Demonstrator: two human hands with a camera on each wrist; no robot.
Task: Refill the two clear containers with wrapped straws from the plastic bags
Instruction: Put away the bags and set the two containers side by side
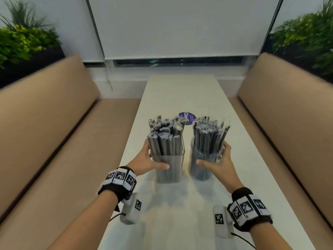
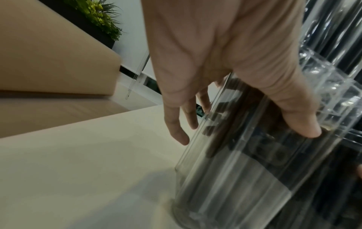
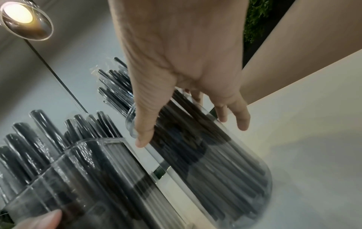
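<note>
Two clear containers packed with black wrapped straws stand side by side on the white table (image 1: pixel 180 91). My left hand (image 1: pixel 155 157) grips the square container (image 1: pixel 169 170), thumb on its near face and fingers round its left side. My right hand (image 1: pixel 219 159) grips the round jar (image 1: pixel 201 168) the same way from the right. In the left wrist view my left hand (image 2: pixel 243 131) wraps the square container (image 2: pixel 245 178). In the right wrist view my right hand (image 3: pixel 192 131) clasps the round jar (image 3: pixel 225 178), with the square container (image 3: pixel 88 178) beside it. No plastic bags are in view.
Tan padded benches (image 1: pixel 54 123) (image 1: pixel 288 114) run along both long sides of the table. A round purple sticker (image 1: pixel 187 118) lies just behind the containers. Planters with green foliage (image 1: pixel 23 42) stand behind the benches, and a window blind hangs at the far end.
</note>
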